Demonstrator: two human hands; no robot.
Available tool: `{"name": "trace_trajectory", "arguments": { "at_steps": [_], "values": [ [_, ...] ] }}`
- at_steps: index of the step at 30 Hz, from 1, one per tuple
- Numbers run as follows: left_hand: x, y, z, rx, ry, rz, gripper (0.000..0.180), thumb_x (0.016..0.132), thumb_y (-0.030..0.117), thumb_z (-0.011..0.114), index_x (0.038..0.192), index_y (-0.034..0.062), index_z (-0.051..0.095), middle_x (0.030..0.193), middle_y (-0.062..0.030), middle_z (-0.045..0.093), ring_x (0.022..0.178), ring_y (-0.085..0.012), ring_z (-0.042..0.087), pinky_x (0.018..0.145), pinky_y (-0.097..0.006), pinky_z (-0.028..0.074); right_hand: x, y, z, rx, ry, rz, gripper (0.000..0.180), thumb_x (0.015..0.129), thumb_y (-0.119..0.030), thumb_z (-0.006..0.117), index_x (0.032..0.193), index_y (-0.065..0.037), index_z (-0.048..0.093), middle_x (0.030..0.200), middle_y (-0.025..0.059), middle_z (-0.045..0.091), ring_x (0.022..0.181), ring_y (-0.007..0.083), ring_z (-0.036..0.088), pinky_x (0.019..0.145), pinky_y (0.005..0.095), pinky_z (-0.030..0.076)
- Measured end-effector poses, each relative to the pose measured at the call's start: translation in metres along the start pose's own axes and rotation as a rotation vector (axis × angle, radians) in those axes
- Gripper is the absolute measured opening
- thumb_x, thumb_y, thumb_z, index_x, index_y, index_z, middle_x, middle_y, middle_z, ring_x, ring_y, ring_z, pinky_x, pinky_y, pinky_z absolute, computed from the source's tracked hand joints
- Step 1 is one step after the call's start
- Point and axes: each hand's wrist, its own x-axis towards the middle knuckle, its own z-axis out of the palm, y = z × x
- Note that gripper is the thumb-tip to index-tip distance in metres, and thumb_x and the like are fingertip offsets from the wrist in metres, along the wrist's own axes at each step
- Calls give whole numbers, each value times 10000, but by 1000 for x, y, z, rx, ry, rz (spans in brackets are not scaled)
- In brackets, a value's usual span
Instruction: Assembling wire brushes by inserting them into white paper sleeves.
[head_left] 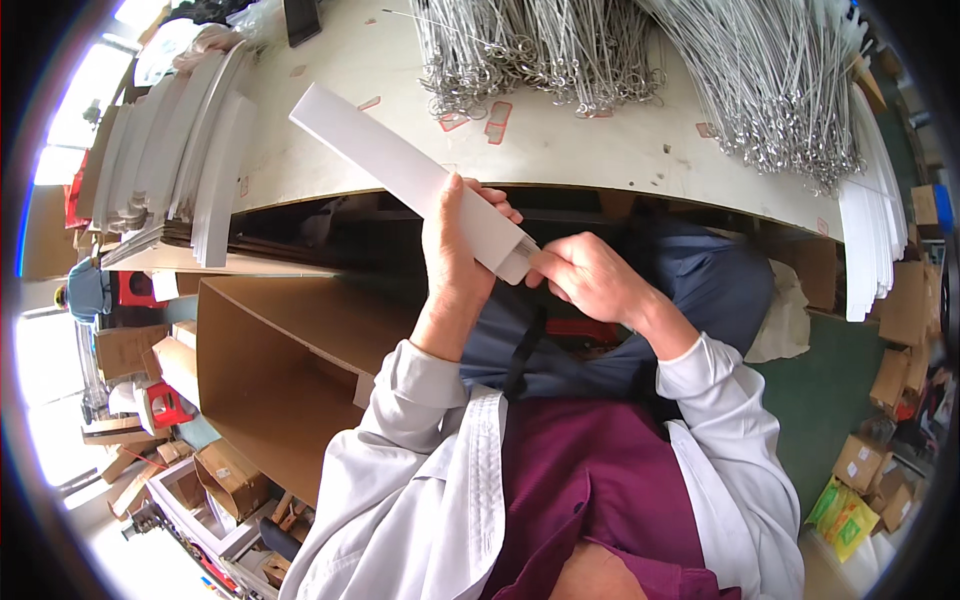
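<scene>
A long, narrow white box [375, 148] slants over the table's front edge, its far end up and to the left. My left hand [455, 245] is wrapped round its lower part, thumb on top. At the box's near end, a flap stands out and thin silvery metal ends [528, 244] show in the opening. My right hand [597, 277] pinches at these metal ends with thumb and fingers; the fingertips partly hide them. Beyond my hands, bundles of thin metal rods with looped ends [540, 55] lie on the white table [340, 50].
More looped rods [775, 95] are heaped at the right, above a stack of flat white boxes [868, 245]. Similar flat boxes [165, 150] stand at the left. A large open cardboard box [265, 380] sits below the table at my left. Cartons [890, 380] line the right side.
</scene>
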Motion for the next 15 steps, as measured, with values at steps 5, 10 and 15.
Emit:
{"name": "trace_trajectory", "arguments": {
  "at_steps": [5, 10, 15],
  "values": [
    [14, 14, -8, -94, 59, 77, 322, 991, 333, 628, 1021, 23, 545, 910, -139, 591, 825, -247, 588, 824, -411, 538, -6, -25, -20, -307, 49, -70, 372, 940, -338, 705, 1025, 24, 713, 835, 212, 712, 726, 321, 681, 728, 394, 528],
    [15, 21, -7, -143, 87, 114, 361, 995, 345, 635, 1061, 6, 530, 952, -164, 585, 871, -280, 586, 883, -442, 539, -29, 0, -36, 128, 121, 53, 406, 974, -358, 709, 995, 48, 715, 750, 45, 668, 683, 72, 605, 627, 266, 497],
    [0, -22, 8, -81, 29, 9, 397, 1029, 406, 571, 1102, 18, 530, 983, -194, 624, 942, -335, 626, 951, -510, 532, -8, 22, 11, 121, 521, -217, 424, 977, -379, 704, 959, 45, 700, 747, 119, 693, 695, 109, 633, 627, 296, 508]
  ]
}}
